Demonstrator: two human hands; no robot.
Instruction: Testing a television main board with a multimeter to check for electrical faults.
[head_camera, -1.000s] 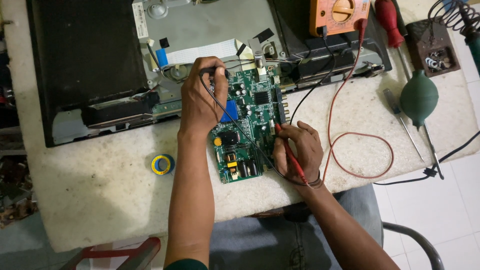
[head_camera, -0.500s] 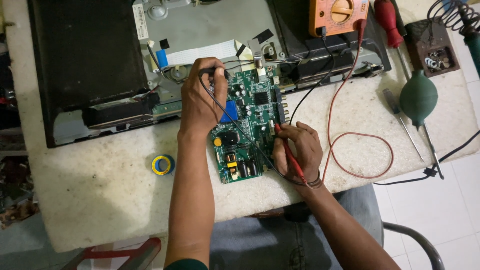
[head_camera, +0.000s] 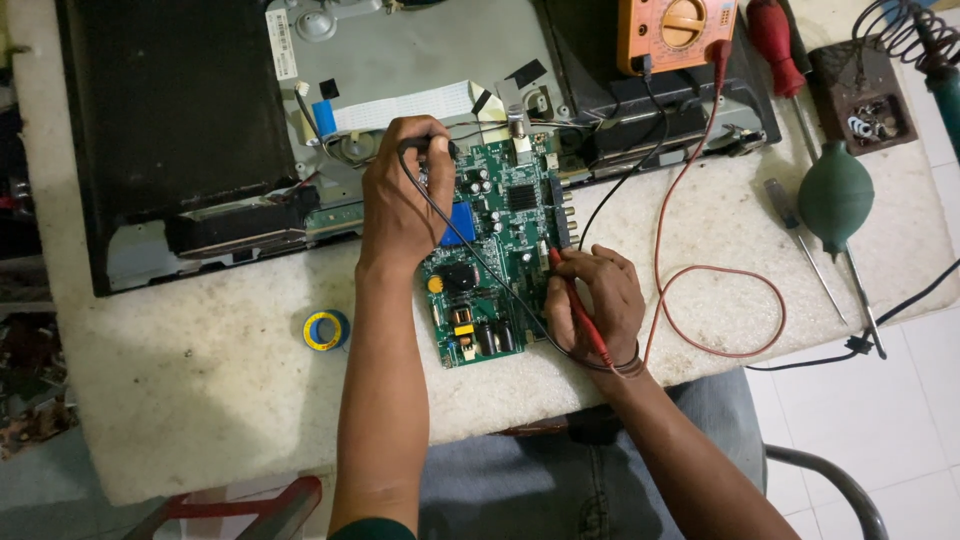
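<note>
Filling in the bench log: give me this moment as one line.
left hand: holds black probe | right hand: holds red probe on green circuit board | orange multimeter behind

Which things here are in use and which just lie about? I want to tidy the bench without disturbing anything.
In use:
left hand holding black probe
right hand holding red probe
green circuit board
orange multimeter

Lying about:
green blower bulb
red-handled screwdriver
small screwdriver
blue-yellow tape roll
</note>
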